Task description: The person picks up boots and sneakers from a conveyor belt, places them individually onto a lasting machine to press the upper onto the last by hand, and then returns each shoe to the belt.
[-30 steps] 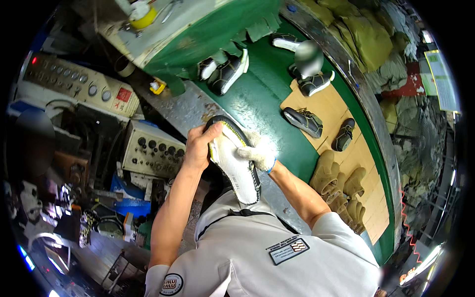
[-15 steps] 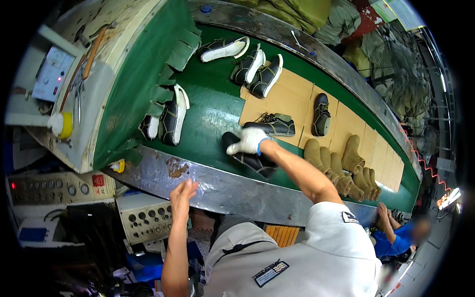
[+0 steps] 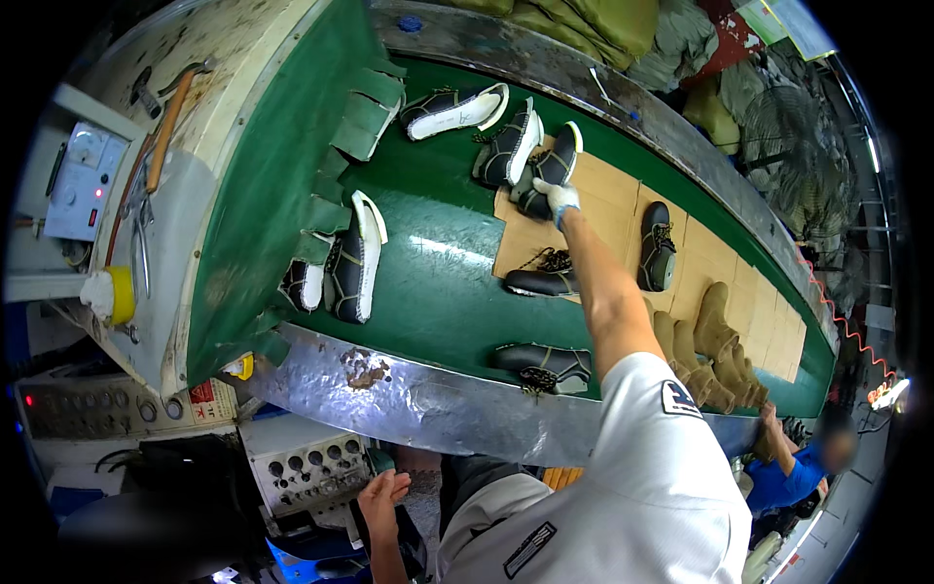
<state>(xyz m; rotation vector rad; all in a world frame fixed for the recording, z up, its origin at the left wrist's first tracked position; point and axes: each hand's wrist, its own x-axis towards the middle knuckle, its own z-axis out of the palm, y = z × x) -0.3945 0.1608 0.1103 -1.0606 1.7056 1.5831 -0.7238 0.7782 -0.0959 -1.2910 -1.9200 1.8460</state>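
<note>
My right hand [image 3: 557, 198], in a white glove, grips the near end of a black shoe [image 3: 560, 159] with a pale sole edge, at the far side of the green conveyor belt [image 3: 438, 214]. Just left of it lies a similar shoe [image 3: 508, 148], and farther left another shoe [image 3: 452, 115] rests on its side, white bottom showing. Below my right forearm, a dark laced shoe [image 3: 545, 365] lies at the belt's near edge. My left hand [image 3: 384, 494], bare and with loosely extended fingers, hangs off the belt near a control box [image 3: 316, 462], holding nothing.
Cardboard [image 3: 613, 200] carries two black shoes [image 3: 542, 282] [image 3: 657, 248] and several tan boots [image 3: 716, 326]. Two shoes [image 3: 356, 263] [image 3: 303, 282] sit by the flapped opening of a machine [image 3: 258, 195]. A hammer [image 3: 170, 127] lies on it. Another person [image 3: 788, 472] is at the right.
My right hand has moved away from the near shoe, which now lies on its side, to a shoe at the far side. My left hand has dropped lower, and the view has shifted slightly.
</note>
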